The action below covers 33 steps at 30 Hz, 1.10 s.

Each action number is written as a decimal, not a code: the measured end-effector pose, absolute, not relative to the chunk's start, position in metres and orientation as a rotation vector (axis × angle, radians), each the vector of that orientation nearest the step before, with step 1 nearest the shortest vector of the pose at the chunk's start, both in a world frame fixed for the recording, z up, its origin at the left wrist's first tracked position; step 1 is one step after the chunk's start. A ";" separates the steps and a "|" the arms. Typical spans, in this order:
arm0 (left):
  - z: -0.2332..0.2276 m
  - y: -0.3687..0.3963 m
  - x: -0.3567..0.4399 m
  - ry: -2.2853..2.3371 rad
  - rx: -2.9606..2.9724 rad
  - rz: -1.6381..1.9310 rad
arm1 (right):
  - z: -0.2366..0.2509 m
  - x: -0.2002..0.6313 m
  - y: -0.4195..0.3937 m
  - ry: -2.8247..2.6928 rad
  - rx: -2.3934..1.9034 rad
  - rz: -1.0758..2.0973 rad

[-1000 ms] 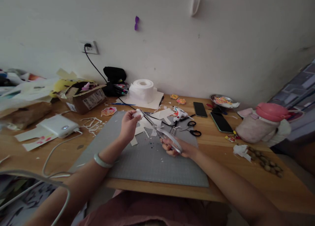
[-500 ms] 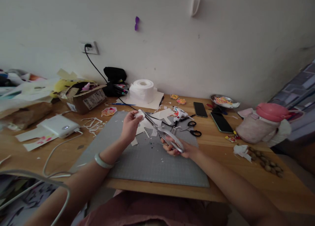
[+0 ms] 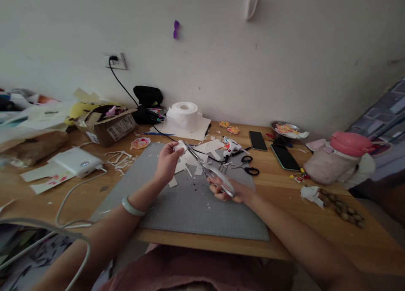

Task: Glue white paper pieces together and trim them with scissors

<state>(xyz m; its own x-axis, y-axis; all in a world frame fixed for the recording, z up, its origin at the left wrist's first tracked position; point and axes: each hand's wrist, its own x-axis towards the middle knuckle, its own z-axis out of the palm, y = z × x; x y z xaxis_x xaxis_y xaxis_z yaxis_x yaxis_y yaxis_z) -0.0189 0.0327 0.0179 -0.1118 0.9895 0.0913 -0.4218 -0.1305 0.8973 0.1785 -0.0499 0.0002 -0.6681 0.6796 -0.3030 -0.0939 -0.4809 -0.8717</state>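
Observation:
My left hand [image 3: 168,161] pinches a small white piece [image 3: 180,146], too small to tell whether it is paper or something softer. My right hand [image 3: 226,190] is wrapped round the grey handles of a large pair of scissors [image 3: 218,178]. Their blades point up and left, with the tip at the white piece by my left fingertips. Both hands are above a grey cutting mat [image 3: 202,215]. White paper scraps [image 3: 211,146] lie on the mat beyond the scissors. A white glue gun [image 3: 232,147] and black-handled scissors [image 3: 251,171] rest at its right side.
A roll of white tissue [image 3: 183,118] stands at the back, with a cardboard box [image 3: 117,128] to its left. A white power bank [image 3: 76,162] with cables lies at left. Two phones [image 3: 284,157], a metal bowl [image 3: 286,129] and a pink-lidded container [image 3: 332,164] are at right.
The scissors' handles have come closer together in my right hand. My left hand still pinches the white piece in nearly the same place.

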 end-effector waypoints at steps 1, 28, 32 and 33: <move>0.018 0.033 -0.019 0.881 0.906 1.534 | 0.000 0.179 -0.049 -1.219 -0.896 2.186; 0.018 0.036 -0.024 0.877 0.918 1.568 | -0.008 0.191 -0.042 -0.953 -0.683 2.416; 0.018 0.035 -0.024 0.880 0.944 1.564 | -0.005 0.190 -0.043 -0.943 -0.674 2.435; 0.019 0.035 -0.024 0.883 0.941 1.563 | -0.005 0.190 -0.043 -0.948 -0.670 2.436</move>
<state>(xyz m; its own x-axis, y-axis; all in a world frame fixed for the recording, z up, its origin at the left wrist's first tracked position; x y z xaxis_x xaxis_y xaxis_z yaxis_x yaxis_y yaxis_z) -0.0238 0.0353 0.0185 -0.1298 0.9837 0.1246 -0.4011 -0.1670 0.9007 0.1898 -0.0429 -0.0050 -0.7861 0.5531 -0.2759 -0.2212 -0.6685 -0.7100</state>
